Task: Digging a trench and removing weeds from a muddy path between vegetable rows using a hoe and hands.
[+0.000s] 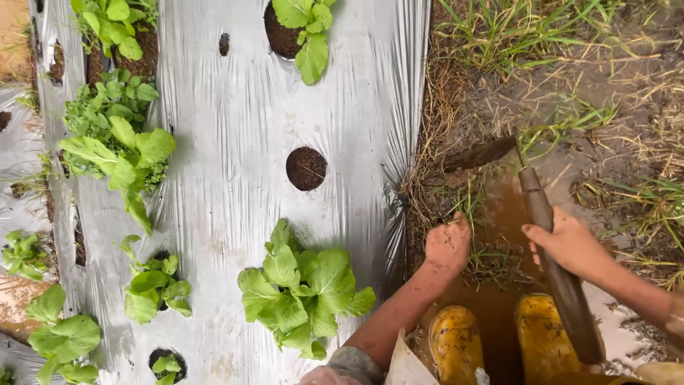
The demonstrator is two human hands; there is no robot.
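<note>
My right hand (pixel 566 242) grips the brown wooden handle of a hoe (pixel 548 249). Its muddy blade (pixel 479 154) rests on the grassy edge beside the plastic sheet. My left hand (pixel 447 244), caked in mud, is closed into a fist and pressed on the ground among dry grass at the edge of the bed. Whether it holds any grass I cannot tell. Both hands reach over a furrow of brown muddy water (pixel 502 214). My yellow rubber boots (pixel 456 342) stand in it.
A silver plastic mulch sheet (pixel 235 128) covers the bed on the left, with round planting holes. Leafy green plants (pixel 299 292) grow from several holes; one hole (pixel 306 168) shows bare soil. Grass and straw (pixel 570 57) cover the ground on the right.
</note>
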